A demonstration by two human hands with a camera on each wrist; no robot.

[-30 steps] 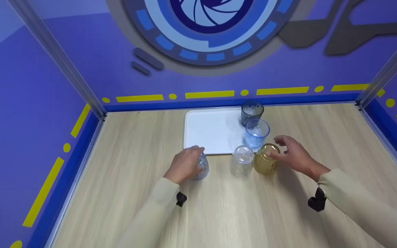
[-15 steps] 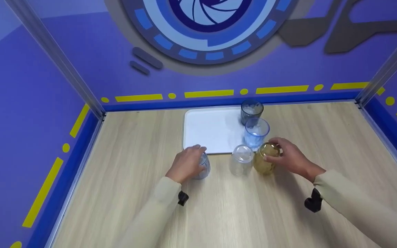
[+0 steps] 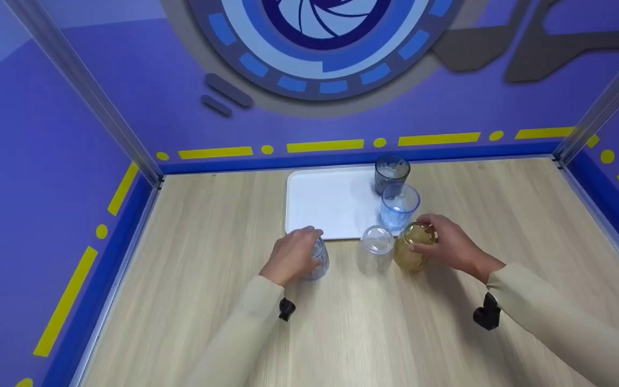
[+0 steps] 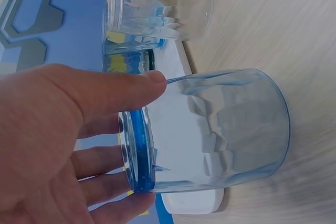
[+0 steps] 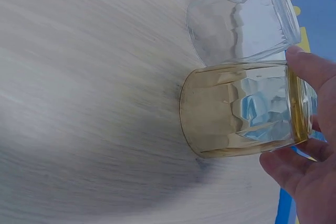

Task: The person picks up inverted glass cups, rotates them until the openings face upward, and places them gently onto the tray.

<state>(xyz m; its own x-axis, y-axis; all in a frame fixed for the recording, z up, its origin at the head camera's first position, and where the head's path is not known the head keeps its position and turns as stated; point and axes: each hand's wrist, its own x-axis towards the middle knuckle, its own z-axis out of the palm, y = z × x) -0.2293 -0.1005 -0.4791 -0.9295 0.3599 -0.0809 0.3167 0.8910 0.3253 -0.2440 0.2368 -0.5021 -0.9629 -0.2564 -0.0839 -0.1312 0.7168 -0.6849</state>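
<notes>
My left hand (image 3: 309,246) grips a pale blue glass (image 3: 318,262) from above, on the wooden table just in front of the white tray (image 3: 320,201). In the left wrist view my thumb and fingers (image 4: 105,90) curl round the glass's (image 4: 220,129) thick base, with its wide end on the table. My right hand (image 3: 422,235) grips the top of an amber glass (image 3: 410,257). That amber glass (image 5: 236,111) also stands with its wide end down, held by the right hand (image 5: 294,111). A clear glass (image 3: 375,255) stands between the two, touching the amber one.
A light blue glass (image 3: 398,207) and a dark blue-grey glass (image 3: 391,172) stand at the tray's right edge. Blue walls with metal posts enclose the table on the left, back and right. Bare wood lies in front of and beside the hands.
My right hand came down from hovering open over the amber glass and closed its fingers round it. The left hand stayed on the pale blue glass.
</notes>
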